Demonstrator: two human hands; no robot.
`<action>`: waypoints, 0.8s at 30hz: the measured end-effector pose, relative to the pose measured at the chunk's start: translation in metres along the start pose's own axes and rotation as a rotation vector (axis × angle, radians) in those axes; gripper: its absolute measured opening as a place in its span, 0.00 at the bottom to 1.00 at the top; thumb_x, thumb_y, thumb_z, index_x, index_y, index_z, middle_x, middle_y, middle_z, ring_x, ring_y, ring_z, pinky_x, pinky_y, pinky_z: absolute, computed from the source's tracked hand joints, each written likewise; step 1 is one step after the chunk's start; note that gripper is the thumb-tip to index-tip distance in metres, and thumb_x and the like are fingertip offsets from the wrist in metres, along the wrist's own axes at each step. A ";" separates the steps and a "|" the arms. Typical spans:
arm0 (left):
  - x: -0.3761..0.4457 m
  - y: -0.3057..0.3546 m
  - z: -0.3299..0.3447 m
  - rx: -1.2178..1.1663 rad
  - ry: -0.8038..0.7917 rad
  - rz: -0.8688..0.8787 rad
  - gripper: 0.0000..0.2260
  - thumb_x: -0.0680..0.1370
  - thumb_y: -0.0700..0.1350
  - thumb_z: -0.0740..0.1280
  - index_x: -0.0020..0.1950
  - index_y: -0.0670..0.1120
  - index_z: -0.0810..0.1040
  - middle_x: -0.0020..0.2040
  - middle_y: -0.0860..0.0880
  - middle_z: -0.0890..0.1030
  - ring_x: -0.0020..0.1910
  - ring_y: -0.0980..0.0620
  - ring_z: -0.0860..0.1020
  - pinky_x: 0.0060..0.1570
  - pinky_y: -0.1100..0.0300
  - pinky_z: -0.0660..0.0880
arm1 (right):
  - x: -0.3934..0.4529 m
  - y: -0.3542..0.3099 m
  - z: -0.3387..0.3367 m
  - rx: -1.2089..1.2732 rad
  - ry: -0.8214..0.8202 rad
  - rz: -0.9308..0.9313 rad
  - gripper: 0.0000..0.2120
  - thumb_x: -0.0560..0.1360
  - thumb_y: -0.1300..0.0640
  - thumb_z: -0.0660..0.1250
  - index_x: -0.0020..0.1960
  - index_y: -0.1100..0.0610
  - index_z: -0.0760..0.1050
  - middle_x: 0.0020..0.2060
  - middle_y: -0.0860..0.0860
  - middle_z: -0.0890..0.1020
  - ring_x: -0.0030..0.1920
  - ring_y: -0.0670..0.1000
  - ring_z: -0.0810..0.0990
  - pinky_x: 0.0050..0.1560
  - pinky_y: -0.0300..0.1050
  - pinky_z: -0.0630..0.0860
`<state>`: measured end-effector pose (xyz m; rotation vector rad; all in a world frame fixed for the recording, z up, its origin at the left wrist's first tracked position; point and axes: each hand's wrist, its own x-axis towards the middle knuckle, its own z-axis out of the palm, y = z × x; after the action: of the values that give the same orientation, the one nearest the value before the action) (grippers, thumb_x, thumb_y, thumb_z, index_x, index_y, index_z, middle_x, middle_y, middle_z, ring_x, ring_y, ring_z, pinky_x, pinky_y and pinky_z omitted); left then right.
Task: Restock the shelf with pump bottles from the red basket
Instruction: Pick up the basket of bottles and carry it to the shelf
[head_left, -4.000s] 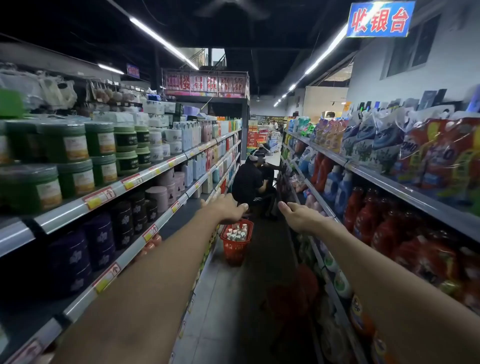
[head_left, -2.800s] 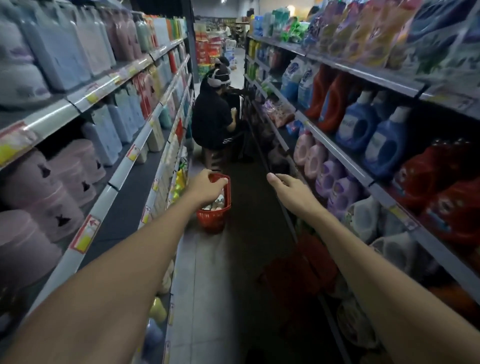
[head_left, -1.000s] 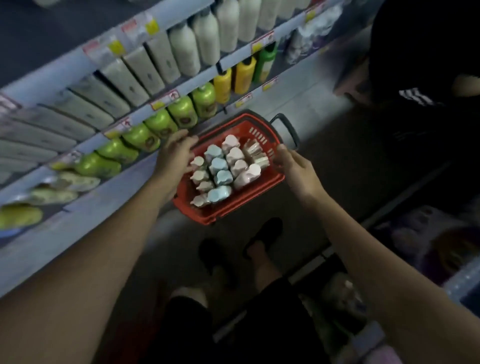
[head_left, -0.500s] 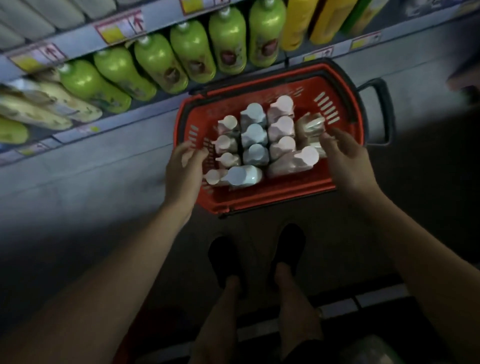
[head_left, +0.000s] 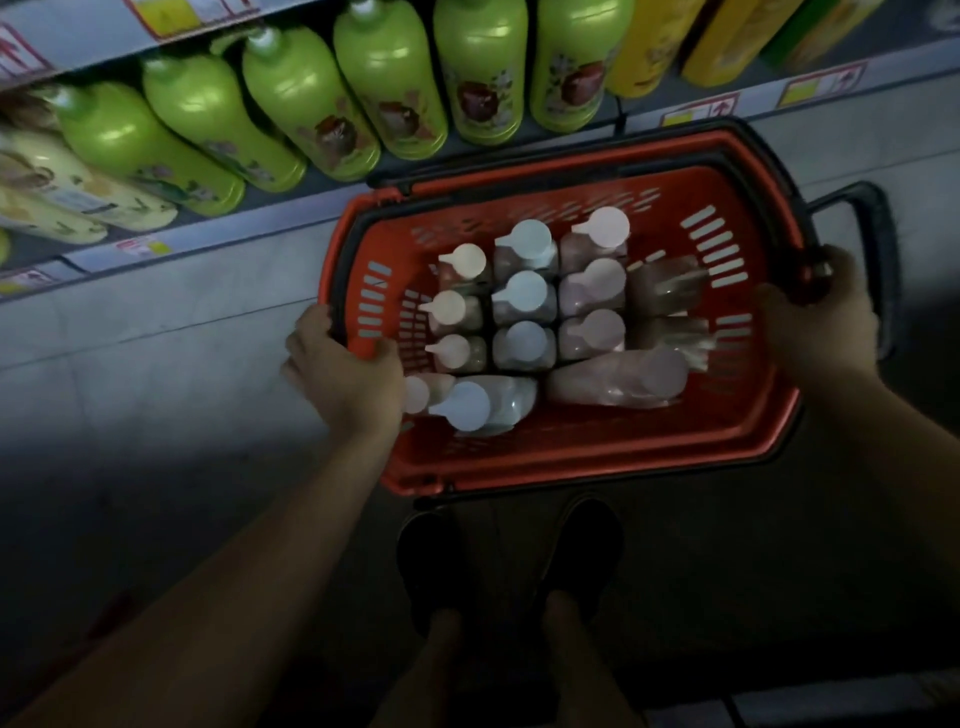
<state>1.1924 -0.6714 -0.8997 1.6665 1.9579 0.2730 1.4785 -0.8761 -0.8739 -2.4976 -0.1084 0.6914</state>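
Red basket (head_left: 571, 457) on the floor below the shelf (head_left: 197, 244), packed with pump bottles (head_left: 524, 291). Left hand (head_left: 345, 376) and right hand (head_left: 818, 322) each clench an end rim. Bottles likely light, rigid, slick; take by body below pump head.

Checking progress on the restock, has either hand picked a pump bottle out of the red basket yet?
No, the left hand and right hand both grip the red basket by its rim, and the pump bottles sit inside it.
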 end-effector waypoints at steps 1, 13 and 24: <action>0.003 0.002 0.002 -0.016 0.037 -0.026 0.24 0.73 0.41 0.71 0.69 0.48 0.71 0.69 0.45 0.71 0.69 0.43 0.69 0.65 0.47 0.74 | 0.003 0.003 0.002 -0.006 -0.001 0.016 0.28 0.78 0.50 0.67 0.76 0.49 0.65 0.66 0.52 0.78 0.61 0.55 0.80 0.60 0.53 0.76; 0.027 -0.018 0.024 0.055 0.031 -0.182 0.16 0.78 0.42 0.67 0.66 0.49 0.75 0.61 0.46 0.82 0.61 0.43 0.81 0.59 0.47 0.78 | 0.033 0.028 -0.007 -0.103 -0.070 0.007 0.22 0.78 0.52 0.71 0.69 0.59 0.74 0.60 0.58 0.83 0.57 0.61 0.83 0.56 0.58 0.80; 0.046 -0.017 0.006 -0.010 -0.074 -0.284 0.12 0.75 0.40 0.68 0.59 0.46 0.79 0.54 0.46 0.83 0.53 0.45 0.83 0.54 0.49 0.82 | 0.012 0.030 -0.004 -0.163 -0.083 0.027 0.16 0.80 0.56 0.70 0.62 0.66 0.78 0.47 0.62 0.82 0.37 0.54 0.79 0.48 0.49 0.75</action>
<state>1.1776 -0.6325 -0.9258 1.3497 2.1008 0.1117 1.4884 -0.9011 -0.8921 -2.6297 -0.1682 0.8284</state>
